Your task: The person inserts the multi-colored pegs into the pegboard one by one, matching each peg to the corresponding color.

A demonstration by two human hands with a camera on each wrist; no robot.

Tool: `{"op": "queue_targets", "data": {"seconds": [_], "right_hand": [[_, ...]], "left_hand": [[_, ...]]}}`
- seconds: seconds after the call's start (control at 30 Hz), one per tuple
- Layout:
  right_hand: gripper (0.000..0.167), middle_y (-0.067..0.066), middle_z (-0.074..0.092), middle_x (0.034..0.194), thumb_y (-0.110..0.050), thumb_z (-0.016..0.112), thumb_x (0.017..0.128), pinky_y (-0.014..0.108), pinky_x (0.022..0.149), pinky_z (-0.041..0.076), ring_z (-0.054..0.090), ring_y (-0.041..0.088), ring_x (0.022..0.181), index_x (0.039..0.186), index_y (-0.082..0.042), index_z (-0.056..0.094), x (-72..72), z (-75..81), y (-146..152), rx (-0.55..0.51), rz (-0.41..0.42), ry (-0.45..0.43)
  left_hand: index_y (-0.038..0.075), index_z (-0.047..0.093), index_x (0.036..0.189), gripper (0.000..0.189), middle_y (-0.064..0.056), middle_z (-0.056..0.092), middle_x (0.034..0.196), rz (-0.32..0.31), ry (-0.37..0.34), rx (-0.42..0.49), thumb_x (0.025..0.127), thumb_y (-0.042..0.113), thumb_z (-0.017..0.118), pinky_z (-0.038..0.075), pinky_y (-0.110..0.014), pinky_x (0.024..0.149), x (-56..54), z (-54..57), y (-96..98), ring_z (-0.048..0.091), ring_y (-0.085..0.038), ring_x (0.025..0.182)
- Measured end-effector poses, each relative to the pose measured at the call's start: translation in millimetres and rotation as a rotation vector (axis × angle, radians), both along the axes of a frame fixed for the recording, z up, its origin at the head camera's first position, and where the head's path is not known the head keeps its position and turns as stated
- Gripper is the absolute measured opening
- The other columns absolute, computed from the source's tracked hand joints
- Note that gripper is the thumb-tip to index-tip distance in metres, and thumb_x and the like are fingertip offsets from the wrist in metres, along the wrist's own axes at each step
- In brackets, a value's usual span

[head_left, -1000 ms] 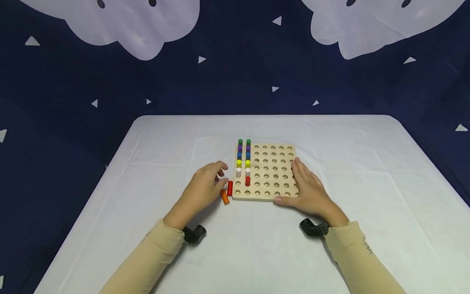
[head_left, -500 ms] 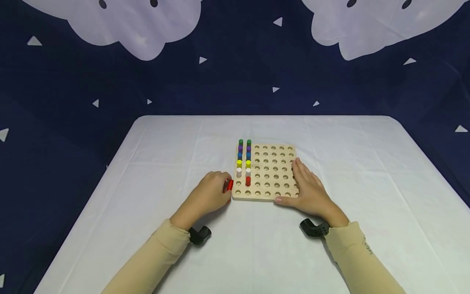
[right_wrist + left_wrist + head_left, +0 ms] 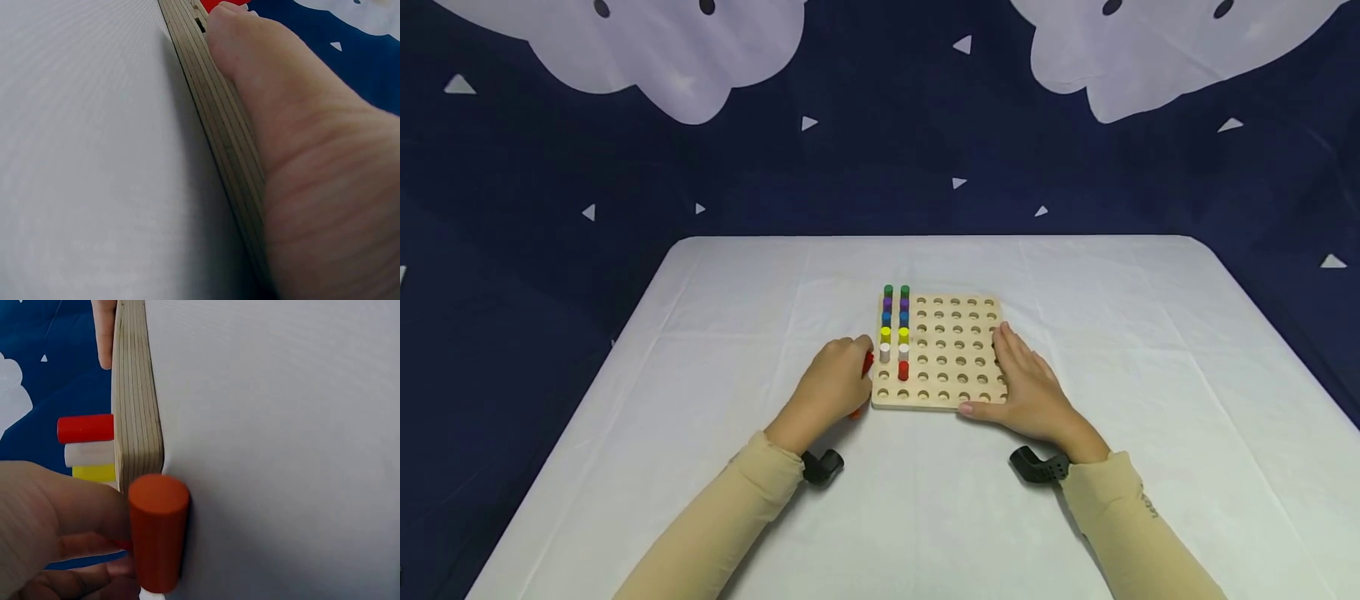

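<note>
My left hand (image 3: pixel 829 382) is at the left edge of a wooden pegboard (image 3: pixel 942 360), its thumb and fingers pinching a red peg (image 3: pixel 868 362) that they largely cover. Close by that hand an orange peg (image 3: pixel 158 540) lies on the table, large in the left wrist view and partly hidden in the head view. Two columns of coloured pegs stand in the board's left holes; a red peg (image 3: pixel 903 371) ends the second column, below a white one (image 3: pixel 903 352). With fingers extended, my right hand (image 3: pixel 1036 398) rests along the board's right side, thumb at the front edge.
A white cloth covers the table (image 3: pixel 940 517), which has rounded far corners. Behind it hangs a dark blue backdrop (image 3: pixel 880 183) with clouds and small triangles. Each wrist wears a black camera mount.
My left hand has come down from over the loose pegs, taken hold of the red peg and shifted it slightly up along the board's side. The right hand stays put.
</note>
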State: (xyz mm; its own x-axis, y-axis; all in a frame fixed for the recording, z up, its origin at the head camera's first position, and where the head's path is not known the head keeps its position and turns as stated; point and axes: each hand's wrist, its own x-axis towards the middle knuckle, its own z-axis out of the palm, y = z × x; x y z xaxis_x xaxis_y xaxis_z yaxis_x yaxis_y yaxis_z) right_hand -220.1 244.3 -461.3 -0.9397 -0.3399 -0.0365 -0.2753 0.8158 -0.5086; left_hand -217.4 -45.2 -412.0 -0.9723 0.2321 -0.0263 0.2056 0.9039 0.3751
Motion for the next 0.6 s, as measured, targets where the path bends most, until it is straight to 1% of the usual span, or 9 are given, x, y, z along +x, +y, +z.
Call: {"op": "queue_targets", "data": {"seconds": [0.17,0.23,0.33,0.43,0.5,0.6], "right_hand": [[0.135,0.011,-0.009,0.167,-0.074,0.073,0.07,0.06,0.122,0.004,-0.001,0.034,0.155,0.159,-0.01,-0.006,-0.8,-0.9,0,0.001,-0.001,-0.003],[0.135,0.011,-0.009,0.167,-0.074,0.073,0.07,0.059,0.122,0.004,-0.001,0.034,0.155,0.159,-0.01,-0.006,-0.9,-0.4,-1,0.003,-0.001,-0.003],[0.134,0.011,-0.009,0.167,-0.074,0.073,0.071,0.059,0.122,0.004,-0.001,0.035,0.155,0.159,-0.009,-0.005,-0.4,0.7,-1,0.006,0.0,-0.002],[0.134,0.012,-0.008,0.167,-0.073,0.073,0.071,0.059,0.122,0.004,-0.001,0.035,0.155,0.159,-0.008,-0.005,0.2,1.9,-1,0.009,0.002,0.002],[0.134,0.012,-0.008,0.167,-0.073,0.073,0.071,0.059,0.122,0.004,-0.001,0.035,0.155,0.159,-0.008,-0.005,0.4,2.1,-1,0.01,0.002,0.001],[0.133,0.012,-0.008,0.167,-0.073,0.073,0.071,0.058,0.122,0.004,-0.001,0.034,0.155,0.159,-0.008,-0.004,0.7,2.5,-2,0.013,0.0,-0.002]], "left_hand": [[0.003,0.061,0.113,0.028,-0.006,0.062,0.083,0.056,0.062,0.078,0.086,0.003,0.069,0.047,-0.027,0.062,4.4,-0.4,-4.6,0.055,-0.019,0.073],[0.005,0.061,0.114,0.03,-0.005,0.062,0.081,0.068,0.079,0.116,0.086,0.005,0.072,0.046,-0.026,0.059,7.3,-0.2,-5.7,0.054,-0.018,0.072],[0.007,0.061,0.112,0.03,-0.003,0.062,0.082,0.069,0.101,0.188,0.086,0.008,0.075,0.045,-0.025,0.057,11.8,-0.1,-6.1,0.054,-0.016,0.069],[0.01,0.06,0.109,0.03,-0.003,0.065,0.085,0.055,0.123,0.265,0.086,0.01,0.078,0.046,-0.024,0.055,14.5,-1.1,-5.0,0.055,-0.013,0.067],[0.011,0.059,0.106,0.029,-0.003,0.067,0.087,0.048,0.132,0.299,0.085,0.011,0.078,0.046,-0.024,0.054,15.0,-2.2,-3.8,0.056,-0.012,0.065],[0.011,0.058,0.105,0.029,-0.003,0.069,0.089,0.044,0.134,0.315,0.085,0.01,0.079,0.046,-0.024,0.054,14.5,-4.1,-1.7,0.056,-0.011,0.063]]}}
